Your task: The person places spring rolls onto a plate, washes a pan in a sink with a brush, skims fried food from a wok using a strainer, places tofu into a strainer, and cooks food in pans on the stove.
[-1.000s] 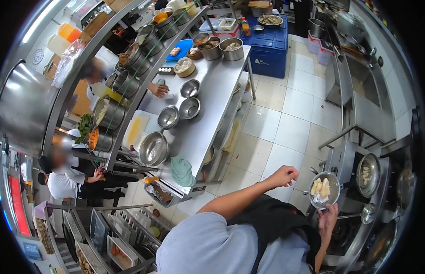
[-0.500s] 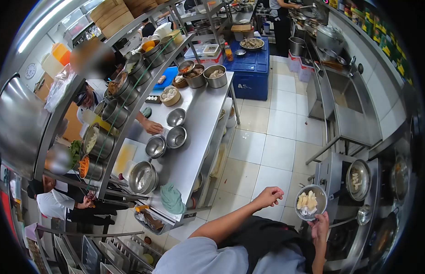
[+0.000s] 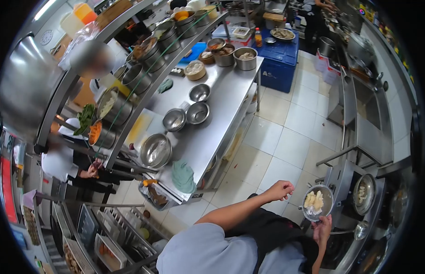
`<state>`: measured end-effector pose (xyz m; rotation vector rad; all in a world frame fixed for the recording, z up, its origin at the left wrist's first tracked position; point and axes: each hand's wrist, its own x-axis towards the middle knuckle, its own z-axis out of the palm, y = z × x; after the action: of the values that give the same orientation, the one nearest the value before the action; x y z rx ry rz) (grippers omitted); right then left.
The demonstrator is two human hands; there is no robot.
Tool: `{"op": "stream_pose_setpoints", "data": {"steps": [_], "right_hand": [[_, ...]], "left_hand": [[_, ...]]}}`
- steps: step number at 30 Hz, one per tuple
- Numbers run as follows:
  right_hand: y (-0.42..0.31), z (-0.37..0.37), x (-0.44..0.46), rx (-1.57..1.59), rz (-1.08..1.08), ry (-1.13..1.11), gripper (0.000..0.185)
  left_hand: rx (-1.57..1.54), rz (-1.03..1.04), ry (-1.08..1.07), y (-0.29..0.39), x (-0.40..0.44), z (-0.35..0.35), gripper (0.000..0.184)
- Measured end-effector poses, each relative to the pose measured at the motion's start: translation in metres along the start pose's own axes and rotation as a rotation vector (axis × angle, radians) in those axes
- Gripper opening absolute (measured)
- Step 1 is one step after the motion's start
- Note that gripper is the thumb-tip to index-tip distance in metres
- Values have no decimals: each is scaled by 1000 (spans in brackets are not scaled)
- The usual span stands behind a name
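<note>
In my right-side grip, which is my right hand [image 3: 321,229], is the lower rim of a round metal bowl [image 3: 329,204]. Pale yellow and white food pieces [image 3: 314,201] lie inside it. My left hand [image 3: 280,190] is raised just left of the bowl, not touching it, its fingers curled together; whether something small is between them cannot be made out. A pan [image 3: 364,194] with pale pieces sits on the stove right of the bowl, and a ladle [image 3: 360,230] rests below that pan.
A steel table [image 3: 217,132] on the left carries metal bowls [image 3: 174,119], pots and a green cloth [image 3: 183,176]. Above its left side runs a loaded shelf. A blue chest [image 3: 278,59] stands at the far end, a sink [image 3: 367,101] at right. Two people are beyond the shelf.
The view swung left and then back right. The co-worker's hand by the small bowls on the table is gone from there. My right hand still holds the bowl; my left hand stays beside it.
</note>
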<state>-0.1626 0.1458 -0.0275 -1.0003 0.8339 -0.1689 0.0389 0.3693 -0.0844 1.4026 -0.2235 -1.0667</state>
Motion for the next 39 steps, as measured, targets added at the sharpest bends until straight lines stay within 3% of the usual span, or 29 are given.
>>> {"op": "stream_pose_setpoints", "data": {"steps": [11, 39], "right_hand": [[-1, 35, -2, -10, 2, -6, 35], [11, 47, 11, 38, 22, 0, 29]], "left_hand": [[-44, 5, 44, -9, -11, -18, 22], [-53, -1, 72, -9, -3, -29, 20]]}}
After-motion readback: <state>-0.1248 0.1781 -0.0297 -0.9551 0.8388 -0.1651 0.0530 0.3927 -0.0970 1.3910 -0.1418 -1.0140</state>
